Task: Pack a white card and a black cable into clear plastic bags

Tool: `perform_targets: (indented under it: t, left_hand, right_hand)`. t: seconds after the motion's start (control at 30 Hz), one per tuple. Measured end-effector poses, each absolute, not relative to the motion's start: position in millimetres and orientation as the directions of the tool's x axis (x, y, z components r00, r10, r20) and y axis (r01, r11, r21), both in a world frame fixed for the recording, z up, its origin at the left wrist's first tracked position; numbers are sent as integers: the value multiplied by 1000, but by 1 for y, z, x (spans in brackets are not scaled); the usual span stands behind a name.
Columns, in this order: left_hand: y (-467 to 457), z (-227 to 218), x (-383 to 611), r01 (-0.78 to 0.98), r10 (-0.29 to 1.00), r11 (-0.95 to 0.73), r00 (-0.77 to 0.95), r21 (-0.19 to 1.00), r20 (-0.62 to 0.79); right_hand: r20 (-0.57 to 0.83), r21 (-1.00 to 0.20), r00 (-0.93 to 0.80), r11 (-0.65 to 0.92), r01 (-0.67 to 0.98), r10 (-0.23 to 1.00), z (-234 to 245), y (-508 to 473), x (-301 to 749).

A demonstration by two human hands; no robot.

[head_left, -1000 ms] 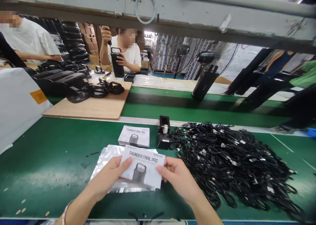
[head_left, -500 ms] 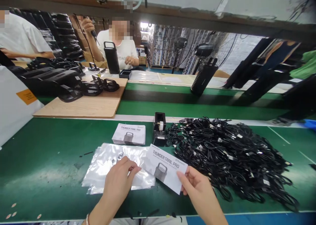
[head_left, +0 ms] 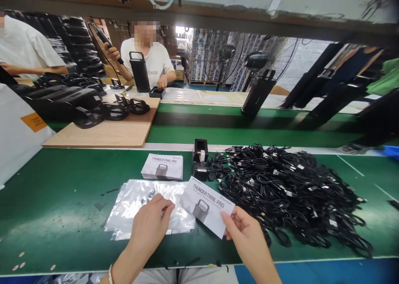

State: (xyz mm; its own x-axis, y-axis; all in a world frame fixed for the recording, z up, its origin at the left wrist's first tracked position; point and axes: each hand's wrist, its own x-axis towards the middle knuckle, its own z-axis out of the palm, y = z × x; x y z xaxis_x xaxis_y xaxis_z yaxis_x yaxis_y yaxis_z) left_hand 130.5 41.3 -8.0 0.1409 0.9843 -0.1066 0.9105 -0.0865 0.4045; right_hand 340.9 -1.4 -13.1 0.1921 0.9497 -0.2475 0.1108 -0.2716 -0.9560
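Pinched a flat, rectangular paper booklet point(head_left: 207, 205) by its right end in the right hand point(head_left: 243, 225), thumb on top, fingers beneath; held it aslant, with its left end over the edge of slick, wrinkled clear plastic bags point(head_left: 124, 213). Held the left hand point(head_left: 151, 217) curled over the bags, thumb and forefinger close together; could not tell a pinch from a mere touch there. Had close by, on the smooth green tabletop point(head_left: 71, 201), a squared stack of matching booklets point(head_left: 162, 167), a boxy black tape dispenser point(head_left: 200, 161) and a tangled heap of thin, looped black cables point(head_left: 286, 192).
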Motion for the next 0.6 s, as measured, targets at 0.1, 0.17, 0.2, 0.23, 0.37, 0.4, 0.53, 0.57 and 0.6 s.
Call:
perform_targets:
  t: [0.1,0.17,0.2,0.23,0.37,0.4,0.53,0.57,0.6]
  left_hand:
    - [38,-8,130,900,986,-96,145,425,-85]
    - [36,-9,130,888,987,-108,151,446,-62]
    - [35,-10,130,881,987,-117,155,459,-47]
    - [34,-11,130,872,987,-128,161,473,-30]
    - [29,-16,128,831,982,-180,185,526,44]
    - [28,-17,128,821,980,-189,189,539,56]
    - [25,-17,129,751,968,-235,240,617,76]
    - [24,-15,130,730,965,-240,253,640,73]
    - [23,-13,131,708,963,-241,261,664,71]
  right_hand:
    - [-242,-959,234,-268,89,942,-19,0,334]
    - [-254,-953,223,-283,109,941,-22,-1,330]
    - [-271,-946,198,-298,123,942,-23,-2,329]
    - [-294,-938,171,-318,136,940,-23,-2,329]
    - [-384,-899,69,-389,202,921,-19,-3,332]
    - [-398,-891,27,-393,229,917,-18,-2,333]
    - [-401,-906,-178,-360,222,899,-10,8,332]
    - [-402,-913,-233,-369,173,885,-9,12,328]
    - [-404,-915,-286,-386,122,869,-9,17,324]
